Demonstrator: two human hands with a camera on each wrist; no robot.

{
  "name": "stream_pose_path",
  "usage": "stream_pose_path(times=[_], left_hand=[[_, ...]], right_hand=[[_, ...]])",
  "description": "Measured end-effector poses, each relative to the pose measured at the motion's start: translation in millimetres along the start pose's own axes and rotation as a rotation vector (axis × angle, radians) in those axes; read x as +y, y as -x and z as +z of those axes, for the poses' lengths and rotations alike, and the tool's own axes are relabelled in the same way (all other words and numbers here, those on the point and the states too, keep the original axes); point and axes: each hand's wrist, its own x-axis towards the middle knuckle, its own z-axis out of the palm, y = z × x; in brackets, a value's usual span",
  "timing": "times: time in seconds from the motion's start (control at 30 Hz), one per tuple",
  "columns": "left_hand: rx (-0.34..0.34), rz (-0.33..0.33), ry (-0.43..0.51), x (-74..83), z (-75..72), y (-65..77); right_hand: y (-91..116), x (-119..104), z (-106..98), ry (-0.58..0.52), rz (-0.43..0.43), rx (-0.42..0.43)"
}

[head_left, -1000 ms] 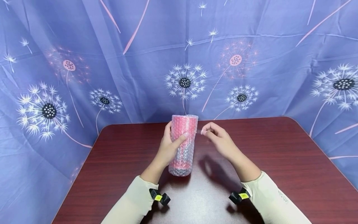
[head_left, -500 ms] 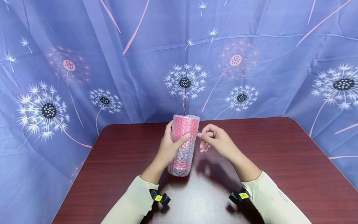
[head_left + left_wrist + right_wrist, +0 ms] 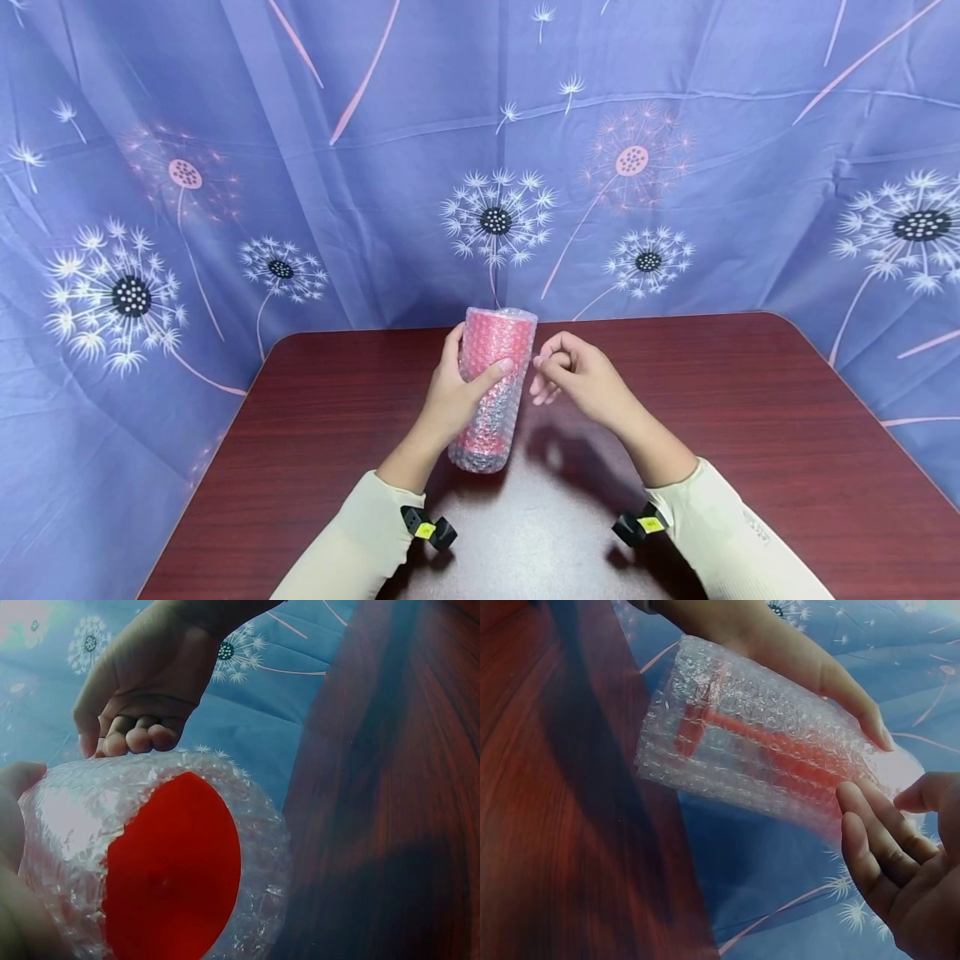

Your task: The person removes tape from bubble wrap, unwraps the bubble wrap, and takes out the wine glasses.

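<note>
My left hand (image 3: 457, 392) grips a tall red cylinder-shaped thing rolled in clear bubble wrap (image 3: 498, 404), its thumb lying across the front. The roll leans slightly right, above the table. Through one end of the wrap (image 3: 274, 855) the left wrist view shows a flat red round face (image 3: 172, 870). Close beside the roll's upper right edge is my right hand (image 3: 588, 379), thumb and forefinger bent toward each other. Its other fingers (image 3: 874, 840) reach toward the wrap in the right wrist view. Whether anything lies between its thumb and forefinger cannot be made out.
A dark red wood-grain table (image 3: 337, 433) lies under both hands. Behind it hangs a blue cloth (image 3: 390, 208) printed with dandelions. Each wrist carries a small black camera with a yellow label, such as the left one (image 3: 429, 528).
A short clear tape-like strip stretched between the wrap and my right fingertips earlier; it is no longer visible. The right fingertips have moved left to the wrap, and the roll has tilted slightly right.
</note>
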Motion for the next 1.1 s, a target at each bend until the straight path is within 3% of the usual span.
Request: stream_pose_path(times=[0.73,1.1], left_hand=[[0.014,0.007,-0.055,-3.7,1.0,-1.2],[0.035,0.032,-0.116,-2.6,1.9,-0.6]], right_hand=[[1.6,2.6,3.3,0.079,-0.050,0.017],[1.0,2.1,1.5,0.081,0.002,-0.027]])
